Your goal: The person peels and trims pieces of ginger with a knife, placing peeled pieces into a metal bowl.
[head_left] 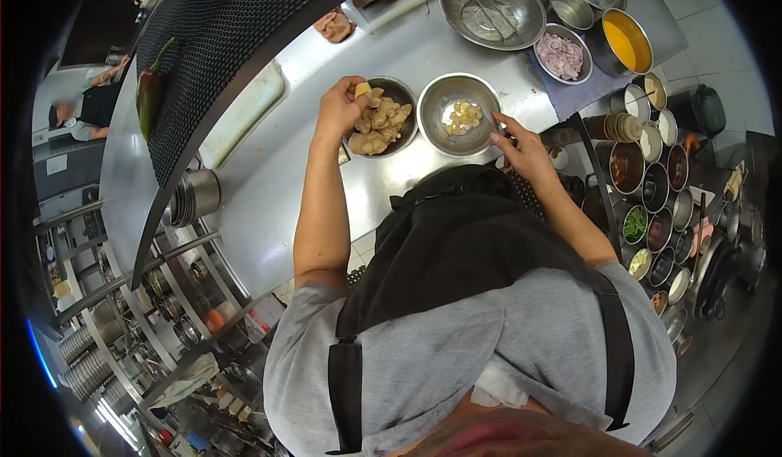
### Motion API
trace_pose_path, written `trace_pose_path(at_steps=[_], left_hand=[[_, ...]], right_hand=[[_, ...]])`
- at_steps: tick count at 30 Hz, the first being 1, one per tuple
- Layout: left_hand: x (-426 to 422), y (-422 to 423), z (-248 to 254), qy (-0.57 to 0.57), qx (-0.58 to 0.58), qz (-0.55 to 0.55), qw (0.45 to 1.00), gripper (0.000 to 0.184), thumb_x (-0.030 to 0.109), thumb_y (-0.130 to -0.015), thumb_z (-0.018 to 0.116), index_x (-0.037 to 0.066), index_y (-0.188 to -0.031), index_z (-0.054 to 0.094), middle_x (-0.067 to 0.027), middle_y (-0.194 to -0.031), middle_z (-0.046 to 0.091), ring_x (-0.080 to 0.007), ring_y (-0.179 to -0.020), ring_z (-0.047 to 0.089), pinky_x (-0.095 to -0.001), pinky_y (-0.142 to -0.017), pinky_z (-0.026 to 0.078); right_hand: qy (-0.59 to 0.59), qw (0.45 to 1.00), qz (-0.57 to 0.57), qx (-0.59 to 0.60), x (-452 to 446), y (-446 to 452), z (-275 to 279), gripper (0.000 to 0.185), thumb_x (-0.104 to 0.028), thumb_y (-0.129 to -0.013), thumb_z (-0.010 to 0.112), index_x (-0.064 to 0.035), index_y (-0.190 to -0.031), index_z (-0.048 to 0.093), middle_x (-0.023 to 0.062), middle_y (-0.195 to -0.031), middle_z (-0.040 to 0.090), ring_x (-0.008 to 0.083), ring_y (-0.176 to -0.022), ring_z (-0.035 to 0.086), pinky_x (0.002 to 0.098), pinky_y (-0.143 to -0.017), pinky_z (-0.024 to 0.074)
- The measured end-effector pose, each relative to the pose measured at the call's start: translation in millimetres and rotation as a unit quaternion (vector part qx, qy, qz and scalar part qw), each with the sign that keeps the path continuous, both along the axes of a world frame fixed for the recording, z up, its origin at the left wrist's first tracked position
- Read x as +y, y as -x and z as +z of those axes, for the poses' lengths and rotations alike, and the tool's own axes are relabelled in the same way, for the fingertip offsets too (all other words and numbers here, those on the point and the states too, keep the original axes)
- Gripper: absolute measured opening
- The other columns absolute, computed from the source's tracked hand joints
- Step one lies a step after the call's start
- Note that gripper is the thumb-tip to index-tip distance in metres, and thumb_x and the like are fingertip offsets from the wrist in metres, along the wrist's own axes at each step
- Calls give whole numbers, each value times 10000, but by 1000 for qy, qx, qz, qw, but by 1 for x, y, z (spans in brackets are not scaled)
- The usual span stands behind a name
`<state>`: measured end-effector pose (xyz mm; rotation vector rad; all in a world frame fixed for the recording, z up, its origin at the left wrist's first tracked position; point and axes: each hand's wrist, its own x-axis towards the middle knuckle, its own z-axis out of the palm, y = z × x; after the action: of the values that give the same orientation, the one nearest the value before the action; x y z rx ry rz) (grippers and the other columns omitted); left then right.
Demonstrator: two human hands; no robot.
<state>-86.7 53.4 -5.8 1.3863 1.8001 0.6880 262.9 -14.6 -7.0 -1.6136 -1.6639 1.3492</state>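
Observation:
My left hand point(342, 108) is closed on a piece of ginger point(362, 90) with a pale yellow face, above the left side of a dark-looking metal bowl point(405, 89). Knobbly pieces of unpeeled ginger point(381, 125) fill that bowl. To its right stands a shiny steel bowl point(437, 89) with small pale yellow pieces point(462, 117) on its bottom. My right hand point(521, 147) has its thumb and fingers at the right rim of this steel bowl, gripping it. Whether anything small lies between those fingers is hard to make out.
Behind the bowls are a colander point(493, 9), a bowl of sliced shallots point(560, 56) and a pot of orange liquid point(621, 41). Several sauce containers point(626, 168) stand on the right. A white cutting board point(244, 115) lies left under a black-matted shelf point(220, 41). Another person point(85, 115) is far left.

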Motion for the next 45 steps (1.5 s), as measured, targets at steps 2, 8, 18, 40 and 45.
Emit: trace_pose_path(at_steps=[2,8,18,40,45], left_hand=[[3,0,-2,-4,-2,3,1000,339,104,-789,683,31,-1116,628,-99,-928,678,-173,-808,632,-294,-765,515],[-3,-5,-2,-7,-9,14,1000,340,91,-787,680,27,-1116,625,-90,-915,672,-161,-799,625,-283,-759,512],[-43,18,-2,2,-169,173,970,273,208,-849,678,11,-1034,633,-39,-813,651,-87,-642,577,-216,-547,412],[-66,6,-11,23,-269,215,938,269,251,-873,644,6,-984,632,-19,-693,585,-89,-556,520,-225,-504,389],[-68,-11,-2,14,-319,178,931,301,103,-843,625,11,-1124,566,-49,-874,620,-113,-659,586,-225,-543,408]], right_hand=[[-18,1000,8,-6,1,-2,-2,437,-206,-911,604,-120,-1330,513,66,-719,611,117,-474,555,279,-486,469],[-27,999,27,4,3,3,-3,440,-255,-908,604,-118,-1318,524,77,-665,599,140,-480,569,291,-502,465],[-66,995,60,-36,3,4,0,447,-305,-895,603,-104,-1289,538,223,-1054,654,322,-799,649,384,-753,499],[-26,996,72,-43,-5,9,1,424,-308,-894,614,-92,-1255,563,234,-1051,646,363,-902,642,404,-804,489],[-57,995,75,-36,-4,7,-13,482,-337,-880,621,-60,-1269,553,246,-1141,616,388,-1074,595,402,-910,465]])
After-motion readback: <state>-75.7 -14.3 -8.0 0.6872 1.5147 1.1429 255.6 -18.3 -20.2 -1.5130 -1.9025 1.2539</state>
